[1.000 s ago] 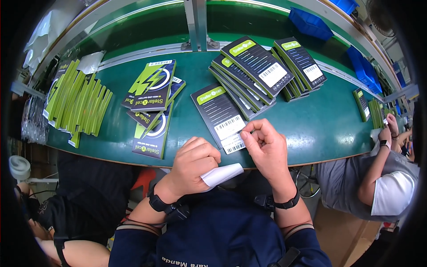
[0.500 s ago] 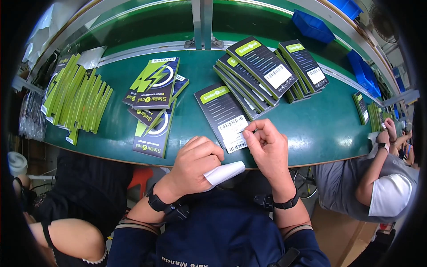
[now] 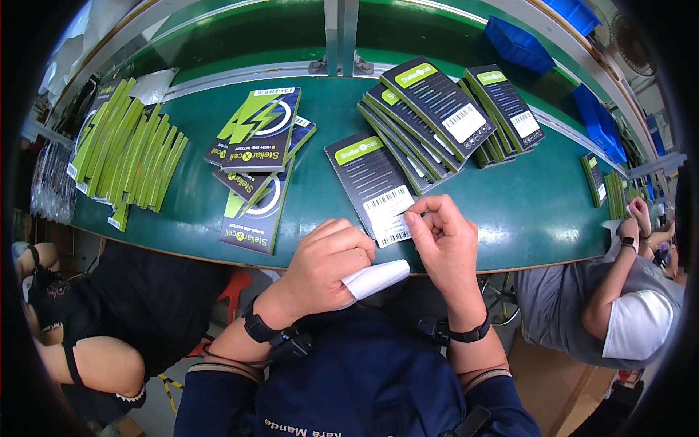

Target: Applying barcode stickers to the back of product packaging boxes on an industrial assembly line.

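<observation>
My left hand [image 3: 324, 266] is closed around a curled white paper sheet [image 3: 378, 280], which sticks out toward the right beneath its fingers. My right hand [image 3: 445, 244] has its thumb and forefinger pinched at the right edge of a white barcode label [image 3: 388, 217]. Anything tiny between those fingertips cannot be made out. The label covers the near end of a dark, flat box [image 3: 364, 169] with a green band, lying on the green table [image 3: 306, 175]. Just beyond it, similar boxes form a leaning stack [image 3: 437, 109], with another stack [image 3: 504, 109] at its right.
On the left stand several green-edged boxes in a row [image 3: 131, 156]. A loose pile of boxes [image 3: 256, 138] lies between them and my hands. Blue bins [image 3: 518, 44] sit beyond the table's metal rail. A person in grey [image 3: 593, 298] works at the right; another person [image 3: 156, 313] sits at left.
The whole scene has shifted slightly right in the view. Both hands keep nearly the same pose beside the box. The person at the left has changed posture.
</observation>
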Demonstrator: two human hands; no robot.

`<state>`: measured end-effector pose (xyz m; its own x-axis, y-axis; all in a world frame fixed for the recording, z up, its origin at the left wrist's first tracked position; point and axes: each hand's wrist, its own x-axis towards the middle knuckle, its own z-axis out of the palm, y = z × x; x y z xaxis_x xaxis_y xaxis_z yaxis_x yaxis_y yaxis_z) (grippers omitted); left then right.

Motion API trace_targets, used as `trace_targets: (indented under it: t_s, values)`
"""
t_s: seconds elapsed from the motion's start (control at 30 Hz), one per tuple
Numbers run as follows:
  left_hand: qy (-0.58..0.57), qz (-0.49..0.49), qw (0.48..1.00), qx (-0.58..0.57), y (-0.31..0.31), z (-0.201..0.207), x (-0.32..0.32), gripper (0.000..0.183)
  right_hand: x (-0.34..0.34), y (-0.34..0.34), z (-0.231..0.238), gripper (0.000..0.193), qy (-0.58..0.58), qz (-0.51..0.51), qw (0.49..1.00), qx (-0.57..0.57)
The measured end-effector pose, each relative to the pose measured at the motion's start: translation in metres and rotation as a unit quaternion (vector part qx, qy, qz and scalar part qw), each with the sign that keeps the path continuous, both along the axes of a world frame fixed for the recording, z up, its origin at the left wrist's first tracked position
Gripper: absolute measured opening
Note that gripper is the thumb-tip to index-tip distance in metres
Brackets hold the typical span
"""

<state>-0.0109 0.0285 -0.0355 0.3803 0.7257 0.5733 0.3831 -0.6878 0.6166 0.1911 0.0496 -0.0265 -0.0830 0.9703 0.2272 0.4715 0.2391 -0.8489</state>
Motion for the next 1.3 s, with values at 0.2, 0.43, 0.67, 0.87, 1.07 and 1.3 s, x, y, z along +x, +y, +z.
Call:
trace_targets:
  t_s: [0.2,0.43,0.67,0.87,1.07,1.3]
  values:
    - [0.002,-0.003,1.0,-0.011,0.0,0.0,0.0,0.025,-0.001,0.0,-0.005,0.01,0.04,-0.009,0.999,0.003]
    - [-0.005,-0.012,1.0,-0.007,0.002,0.0,0.001,0.025,0.002,0.001,-0.003,0.01,0.035,-0.003,0.999,-0.016]
    - [-0.009,-0.045,0.999,0.017,0.0,-0.002,-0.004,0.022,0.002,0.001,0.0,0.011,0.026,0.01,1.0,-0.01]
    - [-0.007,-0.016,0.999,0.052,0.001,0.002,-0.002,0.022,0.003,0.003,0.0,0.011,0.023,0.013,1.0,-0.015]
    - [-0.01,-0.012,0.998,0.059,-0.003,-0.001,-0.006,0.023,0.013,0.004,-0.004,0.011,0.061,0.037,0.996,-0.048]
    - [0.006,0.006,0.999,0.048,-0.005,0.0,-0.003,0.023,0.013,0.004,-0.005,0.009,0.095,0.032,0.993,-0.057]
